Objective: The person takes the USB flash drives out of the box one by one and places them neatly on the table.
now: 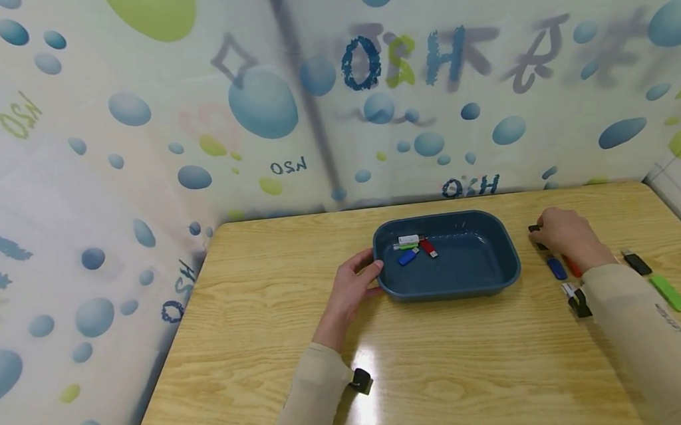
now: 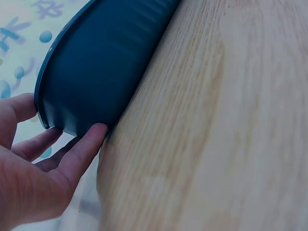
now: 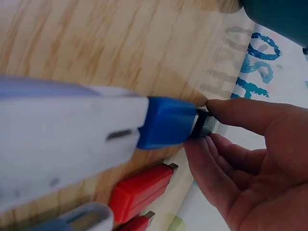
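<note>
Nearest the camera in the head view, the left sleeve (image 1: 309, 392) and the right sleeve (image 1: 646, 328) slant across the wooden table (image 1: 255, 352). The left hand (image 1: 351, 290) grips the left end of the blue tray (image 1: 449, 294), its thumb on the rim; inside, toward that end, lie a white stick (image 1: 409, 240), a red stick (image 1: 429, 248) and a blue stick (image 1: 407, 257). The right hand (image 1: 572, 235) is bent over a black stick (image 1: 539, 245) on the table's right side, apart from the tray. Just below it are a loose blue stick (image 1: 556, 267) and a loose red stick (image 1: 571, 266), with a black-and-silver stick (image 1: 579, 304) near the right cuff and a loose green stick (image 1: 669, 293) beyond the forearm. Such crowding means a low sweep of the cuff could knock these neighbours askew. From the left wrist, the fingertips press the tray's outer wall; held at one end only, the tray could swivel if that hand pulled. From the right wrist, thumb and fingertips pinch the black stick by its sides. Because the hold looks shallow, it could twist or slip out. A blurred pale shape fills much of this view, so I cannot tell whether the black stick is clear of the table.
</note>
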The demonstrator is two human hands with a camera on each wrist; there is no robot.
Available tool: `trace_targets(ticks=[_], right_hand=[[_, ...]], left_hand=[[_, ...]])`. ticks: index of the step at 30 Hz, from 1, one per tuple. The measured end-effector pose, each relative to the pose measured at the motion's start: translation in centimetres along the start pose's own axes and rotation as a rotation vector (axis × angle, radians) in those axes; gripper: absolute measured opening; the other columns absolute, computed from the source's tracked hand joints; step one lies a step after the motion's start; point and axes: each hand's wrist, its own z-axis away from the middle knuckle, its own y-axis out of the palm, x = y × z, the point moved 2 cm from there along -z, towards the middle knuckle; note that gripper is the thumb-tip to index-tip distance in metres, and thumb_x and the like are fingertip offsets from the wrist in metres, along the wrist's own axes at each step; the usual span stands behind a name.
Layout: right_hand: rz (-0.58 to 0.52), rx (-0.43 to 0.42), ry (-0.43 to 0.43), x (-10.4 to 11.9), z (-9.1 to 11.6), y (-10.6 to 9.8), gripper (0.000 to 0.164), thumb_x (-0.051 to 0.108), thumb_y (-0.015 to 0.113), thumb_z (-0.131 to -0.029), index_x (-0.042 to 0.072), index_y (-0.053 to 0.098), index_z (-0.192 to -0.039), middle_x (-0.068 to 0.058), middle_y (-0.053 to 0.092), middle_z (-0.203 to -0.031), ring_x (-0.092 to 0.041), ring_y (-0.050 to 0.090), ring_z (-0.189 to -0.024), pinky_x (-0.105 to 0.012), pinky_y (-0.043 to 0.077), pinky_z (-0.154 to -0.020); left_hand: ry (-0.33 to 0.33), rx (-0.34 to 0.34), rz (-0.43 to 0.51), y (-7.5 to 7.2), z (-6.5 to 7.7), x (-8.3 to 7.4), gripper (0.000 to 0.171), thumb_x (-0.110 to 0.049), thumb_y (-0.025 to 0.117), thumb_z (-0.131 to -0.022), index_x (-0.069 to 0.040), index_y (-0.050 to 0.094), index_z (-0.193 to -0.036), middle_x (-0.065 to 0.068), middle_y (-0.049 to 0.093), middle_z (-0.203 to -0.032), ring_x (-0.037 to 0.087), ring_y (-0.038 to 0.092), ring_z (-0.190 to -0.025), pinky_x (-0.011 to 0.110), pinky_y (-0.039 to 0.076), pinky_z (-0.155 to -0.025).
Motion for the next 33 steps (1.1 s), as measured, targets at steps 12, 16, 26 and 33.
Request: trace_targets(ticks=[12,16,26,33], right_hand=[[-0.002,-0.064,0.014,0.8,1.6,-1.5,0.057,0.025,0.055,-0.103,-0.025,0.05,-0.129,-0.043,0.058,-0.121,-0.046,0.065,-0.091,-0.064,0.053,-0.083],[-0.041,-0.161,-0.024,2.4,2.8,-1.6,0.056,0.028,0.052,-0.105,-0.02,0.051,-0.134,-0.04,0.059,-0.122,-0.048,0.064,-0.096,-0.063,0.052,-0.079],[-0.038,-0.348,-0.184,9.2,4.0,-0.5,0.039,0.019,0.061,-0.102,-0.013,0.062,-0.124,-0.031,0.065,-0.11,-0.042,0.063,-0.094,-0.058,0.054,-0.073],[-0.002,-0.294,-0.29,13.6,3.6,1.5,0.029,0.018,0.063,-0.103,-0.005,0.065,-0.121,-0.024,0.065,-0.112,-0.035,0.063,-0.095,-0.052,0.056,-0.075]], left_hand=[[0.001,-0.002,0.006,0.1,0.0,-0.1,0.047,-0.016,0.064,-0.104,-0.001,0.055,-0.147,0.021,0.054,-0.145,0.035,0.067,-0.114,0.044,0.062,-0.086],[0.005,0.003,0.003,0.1,0.1,-0.1,0.047,-0.016,0.064,-0.104,-0.002,0.055,-0.148,0.021,0.054,-0.144,0.036,0.066,-0.116,0.045,0.062,-0.086],[-0.008,0.01,0.024,0.1,0.1,-0.1,0.049,-0.017,0.064,-0.104,-0.002,0.053,-0.149,0.021,0.053,-0.146,0.037,0.063,-0.121,0.044,0.062,-0.087],[-0.008,0.01,0.028,0.1,0.1,0.0,0.048,-0.017,0.064,-0.104,-0.001,0.053,-0.149,0.021,0.053,-0.146,0.037,0.063,-0.122,0.043,0.062,-0.087]])
